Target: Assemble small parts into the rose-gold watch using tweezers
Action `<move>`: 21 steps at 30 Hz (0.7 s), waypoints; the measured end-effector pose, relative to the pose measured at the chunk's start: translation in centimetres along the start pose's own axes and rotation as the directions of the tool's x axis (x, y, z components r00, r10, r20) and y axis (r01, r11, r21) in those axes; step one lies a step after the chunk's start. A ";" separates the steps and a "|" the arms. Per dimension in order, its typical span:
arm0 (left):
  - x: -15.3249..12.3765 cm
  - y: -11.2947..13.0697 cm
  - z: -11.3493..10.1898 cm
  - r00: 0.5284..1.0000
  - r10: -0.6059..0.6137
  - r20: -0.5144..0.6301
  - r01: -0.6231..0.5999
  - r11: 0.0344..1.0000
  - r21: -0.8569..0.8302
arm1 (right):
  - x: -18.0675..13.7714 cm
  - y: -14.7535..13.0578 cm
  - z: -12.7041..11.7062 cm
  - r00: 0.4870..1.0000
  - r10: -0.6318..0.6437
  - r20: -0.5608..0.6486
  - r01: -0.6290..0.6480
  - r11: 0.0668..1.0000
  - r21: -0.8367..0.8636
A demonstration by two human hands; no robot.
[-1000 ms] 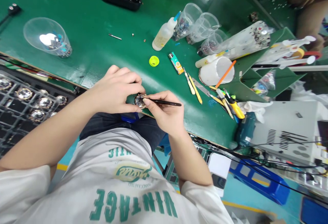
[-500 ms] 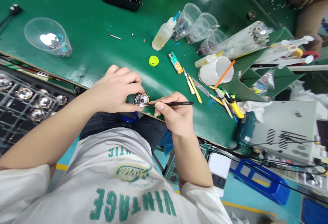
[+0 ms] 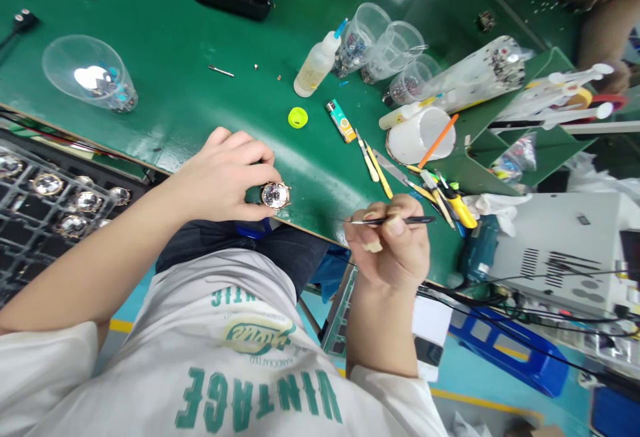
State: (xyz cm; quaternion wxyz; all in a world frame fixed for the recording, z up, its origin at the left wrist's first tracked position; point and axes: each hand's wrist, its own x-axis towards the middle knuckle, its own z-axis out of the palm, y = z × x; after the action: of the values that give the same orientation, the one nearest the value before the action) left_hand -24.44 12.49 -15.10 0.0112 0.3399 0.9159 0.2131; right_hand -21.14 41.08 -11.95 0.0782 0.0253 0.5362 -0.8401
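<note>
My left hand is closed on a round watch head at the front edge of the green table. Its thumb and forefinger grip the near-left side of the case, whose shiny face points up. To the right, and apart from the watch, my right hand is raised near the table edge. Between its thumb and fingers it pinches black tweezers, with the thin tip pointing left toward the watch. Something small and pale shows by the curled fingers; I cannot make out what.
A lime-green cap, a lighter and knives lie beyond my hands. Farther back stand a squeeze bottle and plastic cups. A tray of watch heads is at the left, a grey box right. Another person's arm shows top right.
My right hand has drawn back to the right with the tweezers, away from the watch head it was working at. My left hand stays on the watch head.
</note>
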 end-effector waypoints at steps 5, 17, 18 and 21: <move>0.0 -0.1 0.0 0.999 0.029 -0.015 -0.028 0.999 0.015 | 0.0 -1.5 -2.0 0.996 -0.073 -0.043 0.071 0.996 -0.045; 0.0 0.1 -0.4 0.999 -0.004 0.041 0.004 1.000 0.012 | 0.5 -6.2 -2.5 0.916 -0.271 -0.296 0.247 0.962 -0.114; 0.0 0.2 -0.4 0.999 -0.013 0.043 0.012 1.000 0.016 | 0.5 -6.9 -2.6 0.908 -0.285 -0.307 0.257 0.958 -0.128; 0.0 0.2 -0.4 0.999 -0.009 0.033 0.008 1.000 0.022 | 0.7 -8.1 -2.7 0.902 -0.281 -0.328 0.242 0.958 -0.156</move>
State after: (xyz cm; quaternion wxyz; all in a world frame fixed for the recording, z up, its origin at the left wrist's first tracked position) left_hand -24.39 12.45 -14.71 0.0235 0.3396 0.9193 0.1974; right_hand -23.22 46.75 -5.88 -0.1297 0.0963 0.5863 -0.7938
